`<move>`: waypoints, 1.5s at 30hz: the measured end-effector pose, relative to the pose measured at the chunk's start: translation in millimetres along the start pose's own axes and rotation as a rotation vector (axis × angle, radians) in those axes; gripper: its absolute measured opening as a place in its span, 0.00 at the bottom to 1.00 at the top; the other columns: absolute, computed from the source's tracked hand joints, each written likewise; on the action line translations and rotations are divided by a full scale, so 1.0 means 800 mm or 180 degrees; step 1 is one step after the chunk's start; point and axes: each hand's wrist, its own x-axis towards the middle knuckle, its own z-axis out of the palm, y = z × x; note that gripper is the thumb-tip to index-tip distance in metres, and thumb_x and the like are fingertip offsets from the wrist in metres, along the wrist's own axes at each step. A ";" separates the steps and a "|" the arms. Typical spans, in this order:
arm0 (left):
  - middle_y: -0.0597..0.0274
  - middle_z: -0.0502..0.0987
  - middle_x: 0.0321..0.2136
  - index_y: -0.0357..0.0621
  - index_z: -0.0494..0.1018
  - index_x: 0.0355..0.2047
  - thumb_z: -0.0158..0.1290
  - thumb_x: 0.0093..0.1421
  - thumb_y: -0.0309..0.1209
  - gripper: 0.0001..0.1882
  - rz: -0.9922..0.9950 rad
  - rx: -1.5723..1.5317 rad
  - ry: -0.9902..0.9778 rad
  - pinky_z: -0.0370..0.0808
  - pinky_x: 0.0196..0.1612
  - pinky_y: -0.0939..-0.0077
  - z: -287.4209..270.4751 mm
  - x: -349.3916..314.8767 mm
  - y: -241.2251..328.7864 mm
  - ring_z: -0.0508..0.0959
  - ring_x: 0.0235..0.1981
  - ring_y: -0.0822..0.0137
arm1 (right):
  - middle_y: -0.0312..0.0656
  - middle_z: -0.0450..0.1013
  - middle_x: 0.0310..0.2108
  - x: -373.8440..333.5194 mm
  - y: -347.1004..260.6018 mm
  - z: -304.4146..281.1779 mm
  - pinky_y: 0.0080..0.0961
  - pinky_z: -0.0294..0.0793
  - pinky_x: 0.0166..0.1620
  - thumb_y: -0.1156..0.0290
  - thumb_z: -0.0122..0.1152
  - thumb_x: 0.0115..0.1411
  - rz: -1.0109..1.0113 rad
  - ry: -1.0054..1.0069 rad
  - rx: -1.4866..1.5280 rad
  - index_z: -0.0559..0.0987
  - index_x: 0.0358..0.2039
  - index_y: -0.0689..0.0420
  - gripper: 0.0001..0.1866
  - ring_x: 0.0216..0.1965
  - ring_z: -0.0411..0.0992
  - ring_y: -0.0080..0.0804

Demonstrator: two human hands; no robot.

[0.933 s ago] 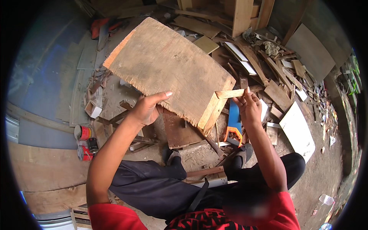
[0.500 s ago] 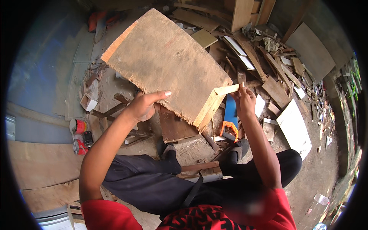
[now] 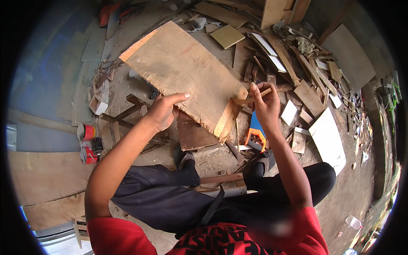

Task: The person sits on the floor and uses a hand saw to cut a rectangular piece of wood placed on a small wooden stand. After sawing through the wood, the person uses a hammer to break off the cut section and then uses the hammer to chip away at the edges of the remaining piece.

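My left hand [image 3: 163,112] grips the near, splintered edge of a rough plywood board [image 3: 187,70], thumb on top and fingers underneath. The board is held up at a slant above the floor. At its right end a pale, thin layer peels away, and my right hand [image 3: 267,109] pinches a narrow wood strip [image 3: 245,101] there. The strip's left end meets the board's edge; whether it is still joined I cannot tell. Below my right hand lies a handsaw [image 3: 256,137] with a blue blade and an orange and grey handle.
Under the board stands a brown wooden panel [image 3: 193,135]. Red paint cans [image 3: 88,132] are at the left. Wood scraps [image 3: 308,95] pile up at the far right, near a white panel [image 3: 328,138]. A low wooden piece [image 3: 221,180] lies between my feet.
The board has tipped, its far edge now lower in view. The strip has turned, its pale face giving way to a darker side, and my right hand has rolled with it.
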 end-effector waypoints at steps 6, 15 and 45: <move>0.48 0.77 0.44 0.25 0.67 0.54 0.52 0.61 0.28 0.23 -0.0580 -0.0223 -0.0361 0.86 0.35 0.61 0.003 -0.011 -0.003 0.83 0.41 0.57 | 0.39 0.67 0.14 0.019 0.059 -0.034 0.28 0.64 0.23 0.63 0.64 0.64 -0.0260 0.0652 -0.1164 0.70 0.21 0.62 0.20 0.18 0.63 0.21; 0.33 0.73 0.48 0.11 0.69 0.47 0.57 0.66 0.37 0.29 -0.0356 0.0310 0.0049 0.79 0.18 0.68 0.044 -0.028 -0.020 0.78 0.16 0.60 | 0.39 0.68 0.15 0.033 0.120 -0.067 0.28 0.66 0.25 0.69 0.61 0.59 0.0092 0.0818 -0.1169 0.69 0.20 0.61 0.15 0.20 0.65 0.22; 0.58 0.79 0.36 0.38 0.71 0.48 0.62 0.59 0.44 0.25 0.0916 0.0242 0.1583 0.70 0.21 0.72 -0.033 -0.043 0.045 0.80 0.33 0.67 | 0.30 0.77 0.21 0.018 0.099 -0.116 0.20 0.67 0.24 0.61 0.55 0.72 -0.1029 0.0723 -0.0850 0.86 0.34 0.58 0.17 0.21 0.68 0.12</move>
